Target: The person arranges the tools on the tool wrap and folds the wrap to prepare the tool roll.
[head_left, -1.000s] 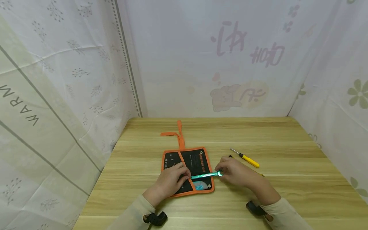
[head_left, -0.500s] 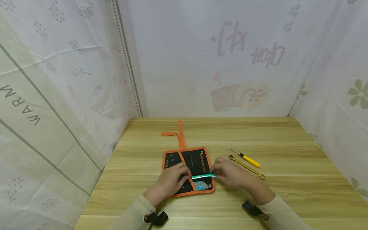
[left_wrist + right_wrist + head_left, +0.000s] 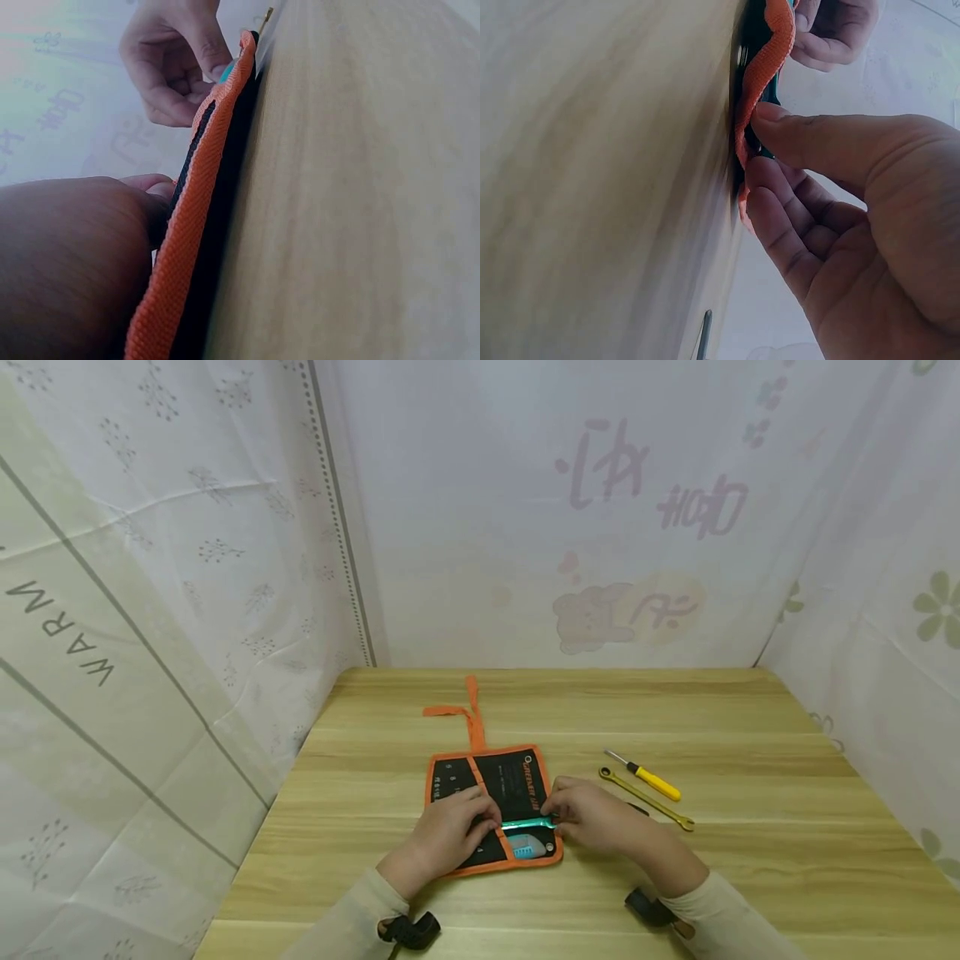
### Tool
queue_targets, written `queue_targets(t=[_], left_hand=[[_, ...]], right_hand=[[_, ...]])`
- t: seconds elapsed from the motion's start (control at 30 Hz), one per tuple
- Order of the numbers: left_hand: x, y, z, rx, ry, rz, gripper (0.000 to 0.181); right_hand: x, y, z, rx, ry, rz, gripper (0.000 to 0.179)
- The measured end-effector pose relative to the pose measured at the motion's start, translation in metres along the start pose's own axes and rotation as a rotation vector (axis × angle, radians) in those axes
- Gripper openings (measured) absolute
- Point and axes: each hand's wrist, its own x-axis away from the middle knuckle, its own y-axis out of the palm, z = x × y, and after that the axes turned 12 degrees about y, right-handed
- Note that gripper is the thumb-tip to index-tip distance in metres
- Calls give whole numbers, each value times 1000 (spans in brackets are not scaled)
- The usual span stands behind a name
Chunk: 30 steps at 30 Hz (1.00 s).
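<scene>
A black tool pouch [image 3: 517,777] with orange edging lies spread on the wooden table. My left hand [image 3: 446,835] lies over its pocket side, thumb and fingertips pinching the orange pocket edge around the end of a shiny green wrench [image 3: 525,823]. That wrench lies across the pouch, its left part hidden in the pocket and under the fingers. My right hand [image 3: 592,814] pinches its right end between thumb and fingers at the pouch's right border. In the right wrist view, the thumb [image 3: 780,131] presses on the dark green wrench end close to the orange edging.
A grey and light-blue utility knife [image 3: 527,846] sits in the pouch's nearest pocket. Right of the pouch lie a yellow wrench [image 3: 648,800] and a yellow-handled screwdriver [image 3: 652,779]. Orange tie straps [image 3: 476,722] stretch toward the back. A dark tip [image 3: 637,808] shows behind my right hand.
My right hand has moved left, sliding the green wrench further into the pocket. The yellow wrench, partly hidden before, now shows in full. My left hand stays at the pocket edge.
</scene>
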Motion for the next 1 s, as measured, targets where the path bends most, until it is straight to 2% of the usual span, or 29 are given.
queue_targets(t=[0.2,0.73,1.0], left_hand=[[-1,1,-1,-11,8,3,6],[-1,2,-2,-4,7,0,7],[0,0,-1,18,16,9,6]], right_hand=[[-3,0,-4,12,-1,-20,23],[-17,6,-15,76,-73,-30,26],[-19,9,-20,124,-37,-40,26]])
